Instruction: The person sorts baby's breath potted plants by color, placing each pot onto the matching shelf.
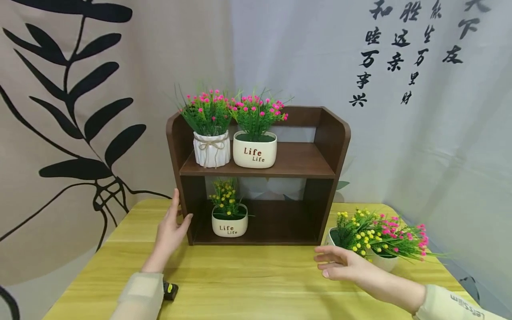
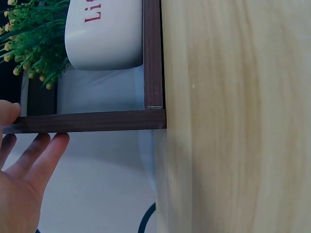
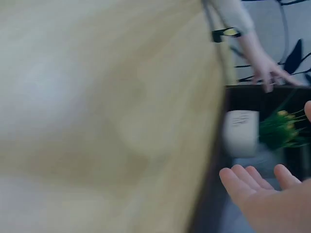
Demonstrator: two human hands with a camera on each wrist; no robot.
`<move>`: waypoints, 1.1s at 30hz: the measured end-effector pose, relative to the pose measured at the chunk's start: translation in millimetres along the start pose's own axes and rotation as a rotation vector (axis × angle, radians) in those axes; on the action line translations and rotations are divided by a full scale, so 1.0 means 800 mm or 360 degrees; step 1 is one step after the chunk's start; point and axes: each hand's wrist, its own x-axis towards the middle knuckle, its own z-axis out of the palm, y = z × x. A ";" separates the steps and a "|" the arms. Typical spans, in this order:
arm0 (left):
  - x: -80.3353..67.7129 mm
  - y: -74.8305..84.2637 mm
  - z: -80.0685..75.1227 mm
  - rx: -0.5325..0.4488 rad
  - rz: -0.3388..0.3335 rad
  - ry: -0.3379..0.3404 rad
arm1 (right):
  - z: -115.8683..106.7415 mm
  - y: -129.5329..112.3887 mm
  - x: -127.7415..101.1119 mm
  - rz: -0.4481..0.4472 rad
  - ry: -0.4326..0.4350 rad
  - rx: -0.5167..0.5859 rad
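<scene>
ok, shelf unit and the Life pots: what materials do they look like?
Shelf: dark brown wood-look board, matte; the thin edge strip in the left wrist view suggests laminate. Life pots: likely glazed ceramic, cream and glossy with printed red lettering, though plastic can't be ruled out.

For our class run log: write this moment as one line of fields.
left hand: rests on shelf left side | right hand: open, empty, near flower pots on table | lower shelf: yellow-flower pot
</scene>
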 end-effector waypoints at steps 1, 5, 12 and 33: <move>0.001 0.001 0.000 -0.0001 0.0003 0.0001 | -0.001 0.010 -0.003 0.0015 0.0004 0.0014; 0.004 0.003 0.000 -0.0006 0.0009 0.0009 | -0.005 0.043 -0.017 0.0104 0.0088 0.0042; 0.007 0.005 -0.001 -0.0005 0.0009 -0.0011 | -0.018 0.073 -0.044 0.0226 0.0255 0.0049; 0.002 0.004 0.001 0.0003 0.0000 0.0015 | -0.049 0.083 -0.041 0.0541 0.0930 -0.0275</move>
